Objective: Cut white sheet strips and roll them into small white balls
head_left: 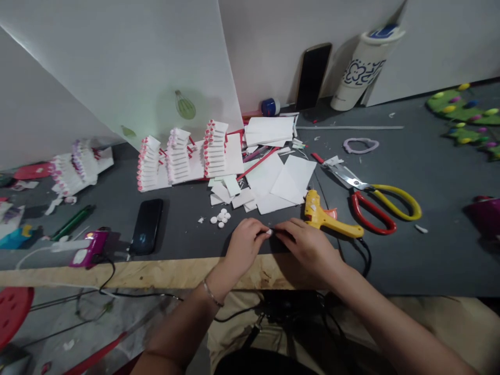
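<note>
Near the table's front edge, my left hand (247, 240) pinches a small white piece (269, 232) between thumb and fingertips. Its exact kind is too small to tell. My right hand (302, 240) meets it from the right, fingers and thumb pressed together at the same spot; what they grip is hidden. Several round white pellets (221, 217) lie in a cluster left of my left hand. Just beyond my right hand rests a yellow glue gun (318, 216). Loose white paper cards (292, 177) are spread past both hands.
Large scissors (363, 190) with red and yellow handles lie to the right. Rows of white rolled pieces with red tips (179, 159) stand at the back left. A dark phone (146, 226) lies left, beside a purple power block (91, 249). A white tumbler (361, 70) leans against the wall.
</note>
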A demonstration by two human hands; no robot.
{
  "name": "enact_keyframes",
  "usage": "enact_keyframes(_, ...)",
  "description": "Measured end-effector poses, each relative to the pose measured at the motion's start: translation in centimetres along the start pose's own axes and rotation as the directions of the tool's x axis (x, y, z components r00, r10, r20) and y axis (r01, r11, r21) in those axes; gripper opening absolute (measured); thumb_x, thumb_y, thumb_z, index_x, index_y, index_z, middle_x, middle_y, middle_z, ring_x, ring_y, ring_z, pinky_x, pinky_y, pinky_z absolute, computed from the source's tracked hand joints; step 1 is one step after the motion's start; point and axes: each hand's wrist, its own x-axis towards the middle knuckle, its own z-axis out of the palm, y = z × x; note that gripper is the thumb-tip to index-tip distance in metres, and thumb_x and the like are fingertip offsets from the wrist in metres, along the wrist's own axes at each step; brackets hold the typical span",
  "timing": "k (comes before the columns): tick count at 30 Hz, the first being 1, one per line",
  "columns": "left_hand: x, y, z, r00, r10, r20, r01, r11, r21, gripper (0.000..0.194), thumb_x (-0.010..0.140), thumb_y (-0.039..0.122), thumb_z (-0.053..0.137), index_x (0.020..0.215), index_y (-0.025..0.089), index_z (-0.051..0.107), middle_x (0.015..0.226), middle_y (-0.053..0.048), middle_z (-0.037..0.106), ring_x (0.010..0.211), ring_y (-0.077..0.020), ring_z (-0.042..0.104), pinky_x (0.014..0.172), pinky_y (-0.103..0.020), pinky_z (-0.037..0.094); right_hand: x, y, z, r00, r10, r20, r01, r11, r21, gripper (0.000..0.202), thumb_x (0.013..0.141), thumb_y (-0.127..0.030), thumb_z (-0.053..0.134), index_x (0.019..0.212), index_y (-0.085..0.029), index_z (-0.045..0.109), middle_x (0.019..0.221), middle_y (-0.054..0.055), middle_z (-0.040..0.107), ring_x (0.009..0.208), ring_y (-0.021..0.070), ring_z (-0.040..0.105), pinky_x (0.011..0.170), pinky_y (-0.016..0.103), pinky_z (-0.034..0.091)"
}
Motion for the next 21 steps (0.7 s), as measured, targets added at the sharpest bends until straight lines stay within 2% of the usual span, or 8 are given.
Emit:
enact_keyframes(6,0.0,-0.2,0.7,1.0,0.019,0.004,-0.019,1.0,0.009,0.009,0.087,0.017,0.059,0.08,0.019,0.065,0.085,-0.005,0.064,0.085,-0.0209,0.055,0.079,-0.035,0.043,-0.2,-0.1,0.8,0.999,-0.047,-0.012,0.045,0.994,-0.1,0.027,0.094,-0.02,0.044,0.079,-0.019,0.067,0.073,0.004,0.062,0.059,0.016,0.059,0.052,0.027,0.045)
enact_keyframes(10,0.0,-0.3,0.5,1.0,0.009,0.026,-0.009,1.0,0.002,0.003,0.084,0.021,0.064,0.085,0.018,0.066,0.086,-0.006,0.063,0.085,-0.0212,0.056,0.078,-0.034,0.044,-0.6,0.0,1.5,0.998,-0.047,-0.044,0.041,0.991,-0.126,0.029,0.096,-0.022,0.042,0.079,-0.019,0.066,0.075,0.005,0.063,0.061,0.0169,0.06,0.052,0.027,0.044)
enact_keyframes(14,0.1,-0.3,0.4,0.999,0.015,0.04,-0.015,1.0,0.018,0.022,0.081,0.022,0.069,0.102,0.018,0.066,0.093,-0.007,0.063,0.089,-0.0227,0.057,0.081,-0.035,0.044,-0.8,0.0,1.8,0.997,-0.016,-0.079,0.005,0.991,-0.136,0.028,0.095,-0.023,0.044,0.078,-0.019,0.066,0.075,0.006,0.064,0.06,0.0186,0.061,0.051,0.029,0.045)
enact_keyframes(17,0.1,-0.3,0.5,0.996,0.07,0.053,-0.074,0.994,0.086,0.014,0.085,0.018,0.063,0.098,0.016,0.068,0.093,-0.009,0.064,0.091,-0.0233,0.057,0.083,-0.036,0.044,-0.9,0.0,1.6,0.994,-0.015,-0.111,0.006,0.996,-0.087,0.024,0.095,-0.024,0.046,0.084,-0.019,0.067,0.077,0.006,0.066,0.064,0.0193,0.064,0.056,0.03,0.05)
enact_keyframes(19,-0.2,-0.4,0.2,0.995,0.093,0.018,-0.094,0.99,0.108,0.011,0.086,0.02,0.063,0.094,0.016,0.069,0.091,-0.009,0.065,0.09,-0.0234,0.057,0.082,-0.036,0.045,-1.0,-0.1,1.6,0.988,-0.009,-0.154,0.001,0.999,-0.054,0.023,0.095,-0.024,0.046,0.089,-0.018,0.067,0.08,0.007,0.067,0.067,0.0197,0.065,0.06,0.03,0.052)
enact_keyframes(21,-0.9,-0.6,-0.5,0.992,0.1,-0.07,-0.091,0.988,0.125,0.01,0.084,0.024,0.066,0.092,0.017,0.069,0.09,-0.008,0.065,0.09,-0.0231,0.057,0.081,-0.036,0.045,-1.1,-0.3,1.6,0.982,-0.004,-0.19,-0.007,0.998,-0.056,0.023,0.095,-0.021,0.045,0.094,-0.017,0.067,0.085,0.008,0.069,0.073,0.0202,0.067,0.065,0.031,0.054)
